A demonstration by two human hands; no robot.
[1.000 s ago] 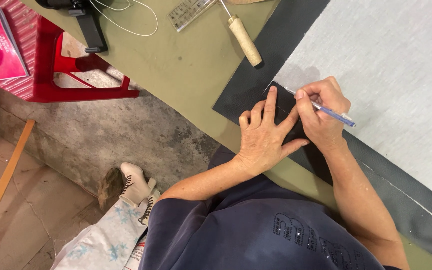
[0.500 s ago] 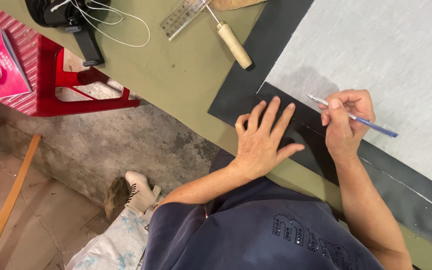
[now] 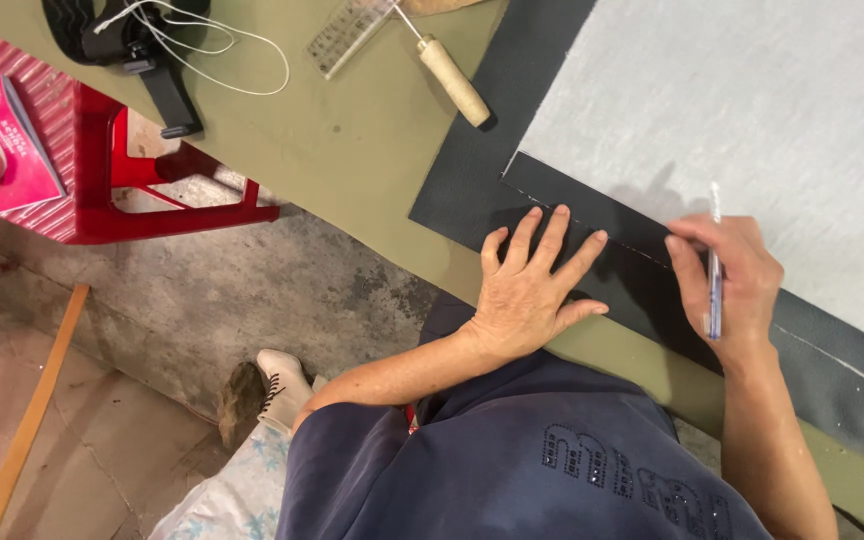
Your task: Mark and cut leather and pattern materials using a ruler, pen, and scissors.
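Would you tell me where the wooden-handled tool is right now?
In the head view, the wooden-handled tool lies on the green table at top centre, beside the clear ruler.

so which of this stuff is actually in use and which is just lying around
In use:
left hand pressed flat on the dark sheet
right hand holding the pen
grey sheet beside them

Lying about:
wooden-handled tool
clear ruler
black strap with white cord
red stool
pink packet

right hand [image 3: 727,280] lifted off sheet, pen [image 3: 715,262] upright
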